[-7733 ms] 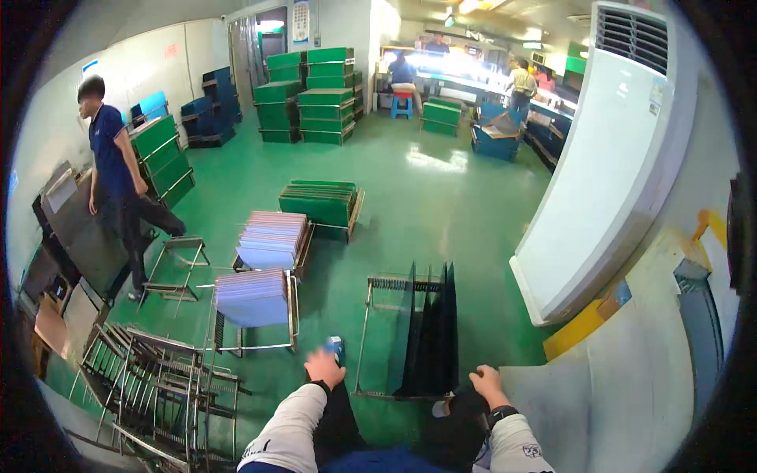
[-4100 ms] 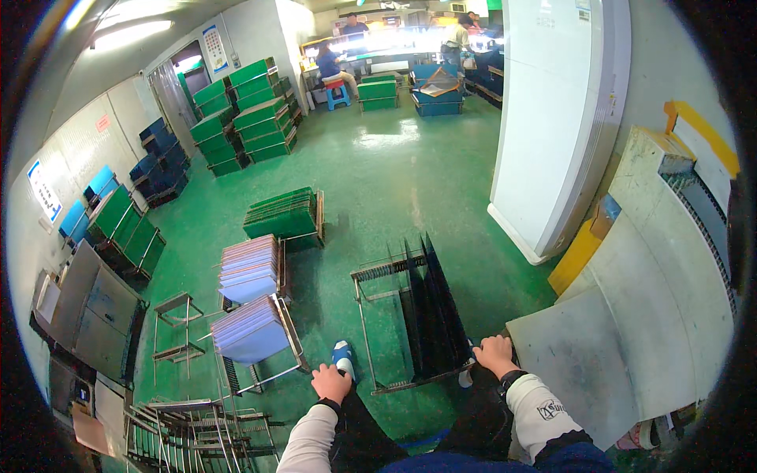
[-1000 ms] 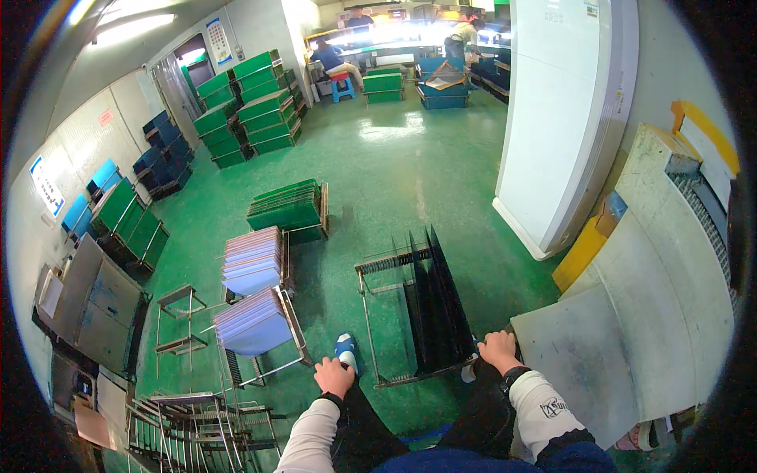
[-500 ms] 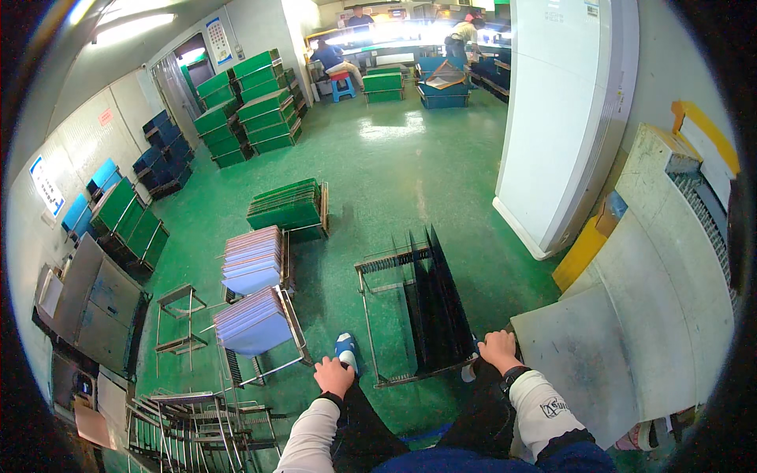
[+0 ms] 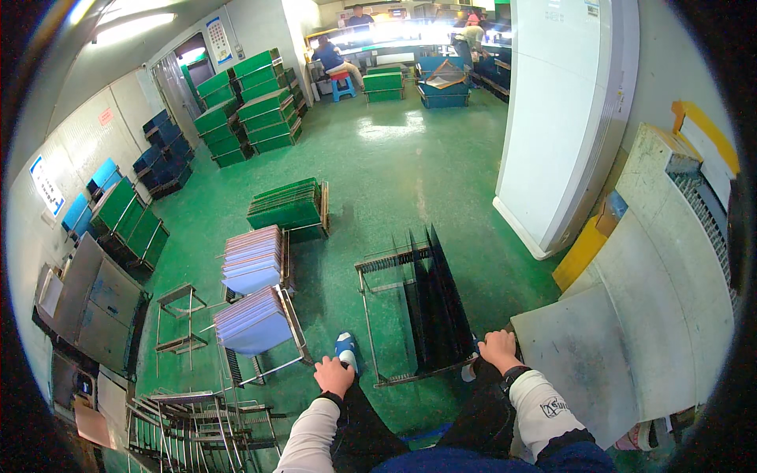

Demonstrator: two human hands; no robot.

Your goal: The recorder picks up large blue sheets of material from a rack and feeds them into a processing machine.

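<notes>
My left hand [image 5: 334,376] rests over my left knee, holding nothing, its fingers draped forward and their tips hidden. My right hand [image 5: 498,351] lies over my right knee in the same way, beside the grey sloping panel of a machine [image 5: 568,355]. Between and beyond my knees stands a metal slotted rack [image 5: 364,307] with several thin dark panels [image 5: 438,315] upright in its right part. Neither hand touches it. Left of my left hand, a second rack [image 5: 293,325] carries a row of pale violet panels [image 5: 254,322].
Behind it stand another rack of violet panels [image 5: 252,260] and one of green panels [image 5: 284,206]. Bare metal racks [image 5: 197,426] crowd the lower left. A tall white cabinet [image 5: 560,118] rises at right. Stacked green panels [image 5: 264,102] and people [image 5: 335,59] at a lit bench are farther off.
My hands and the racks keep their places. At the far bench, the person on the right has shifted slightly to the right.
</notes>
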